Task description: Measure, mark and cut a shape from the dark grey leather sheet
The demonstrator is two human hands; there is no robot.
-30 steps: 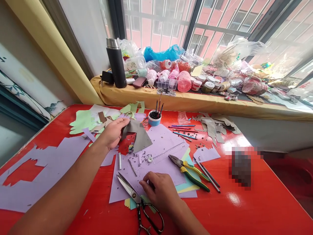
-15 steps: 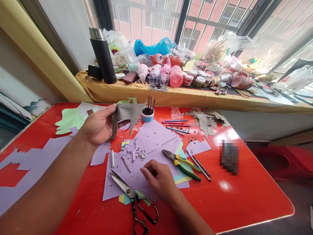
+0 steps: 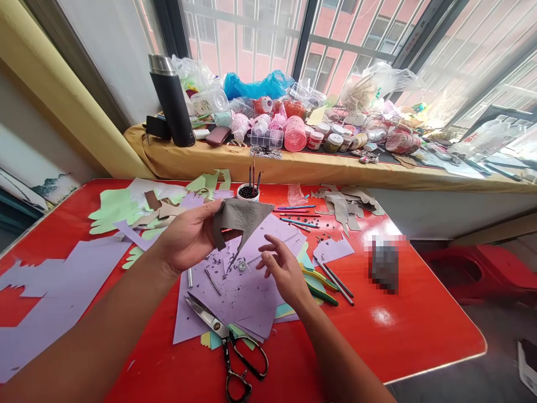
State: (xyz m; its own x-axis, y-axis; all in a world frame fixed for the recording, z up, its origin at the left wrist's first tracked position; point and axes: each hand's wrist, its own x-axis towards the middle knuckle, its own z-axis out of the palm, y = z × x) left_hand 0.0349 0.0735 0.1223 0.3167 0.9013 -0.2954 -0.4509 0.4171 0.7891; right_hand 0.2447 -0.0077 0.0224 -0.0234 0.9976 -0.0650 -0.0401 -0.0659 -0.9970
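1. My right hand (image 3: 285, 275) is reaching forward, fingers spreading, covering the head of the pliers (image 3: 324, 295).
2. My left hand (image 3: 188, 239) is bringing the grey leather piece (image 3: 241, 215) rightward, now hiding the lower part of the bead cup (image 3: 241, 197).

The bare left forearm (image 3: 113, 313) enters at the near left corner and slants toward the far right, crossing much of the near left side. Its wrist (image 3: 164, 264) leads into the left hand (image 3: 191, 238), whose thumb (image 3: 207, 210) lies along the top, stretched to the right, in a pinching grip. The bare right forearm (image 3: 342, 350) rises from the near edge, right of centre, leaning far and left. The right hand (image 3: 284, 271) is loose and parted, its fingers (image 3: 276, 242) slightly bent and pointing left. The hands are apart, the left a little farther away.
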